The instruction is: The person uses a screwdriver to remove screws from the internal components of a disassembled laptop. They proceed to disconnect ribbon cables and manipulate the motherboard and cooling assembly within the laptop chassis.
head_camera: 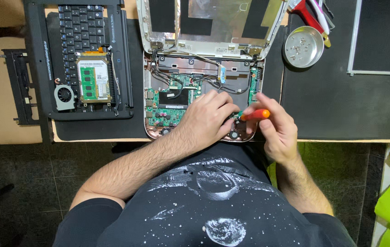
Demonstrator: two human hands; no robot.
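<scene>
An opened small laptop base (154,132) lies at the table's near edge, its green circuit board (164,109) and cables exposed. My left hand (207,118) rests flat on the board's right part, fingers curled toward the screwdriver tip. My right hand (275,126) grips an orange-handled screwdriver (256,115), its tip pointing left and down into the base beside my left fingers. The tip itself is hidden by my fingers. The laptop's lid shell (213,25) stands open behind, its inside lined with foil and black patches.
A removed black keyboard (83,32) lies at the left with a green memory board (93,80) and a small fan (64,97) on it. A round metal dish (303,46) holds screws; red-handled tools (307,16) lie behind it. A screen panel (380,36) lies far right.
</scene>
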